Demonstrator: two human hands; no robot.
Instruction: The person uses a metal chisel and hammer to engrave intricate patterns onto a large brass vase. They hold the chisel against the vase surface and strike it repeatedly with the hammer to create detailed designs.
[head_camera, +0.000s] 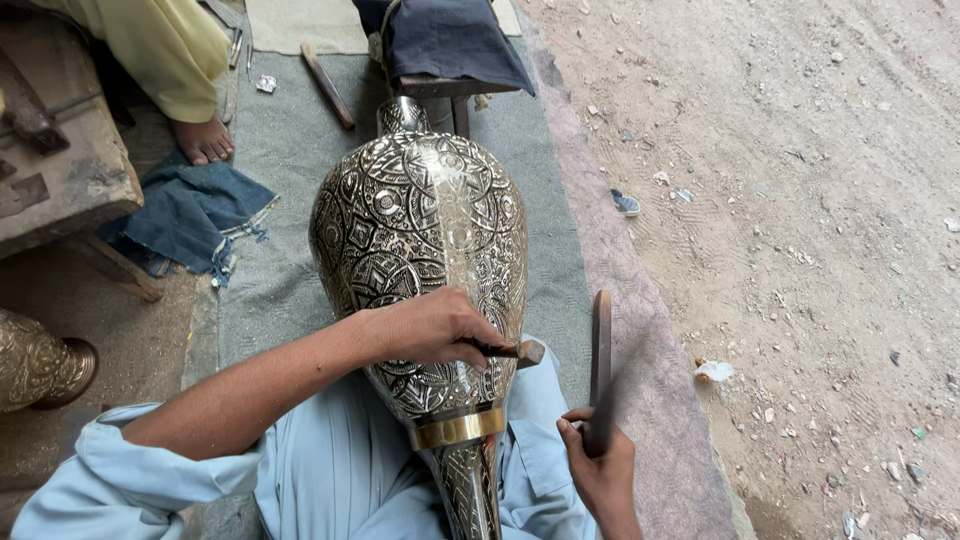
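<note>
A large engraved vase (420, 240) is laid in the centre of the frame, across the lap. A chisel (515, 351) is clamped by the left hand (430, 328) against its lower body. At lower right, a flat beater (600, 365) is gripped upright by the right hand (600, 470).

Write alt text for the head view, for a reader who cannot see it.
A person in pale blue sits with a large engraved metal vase lying across their lap; the left hand presses a small chisel to it, and the right hand raises a flat wooden striker. Another person's bare foot rests on the grey mat.
</note>
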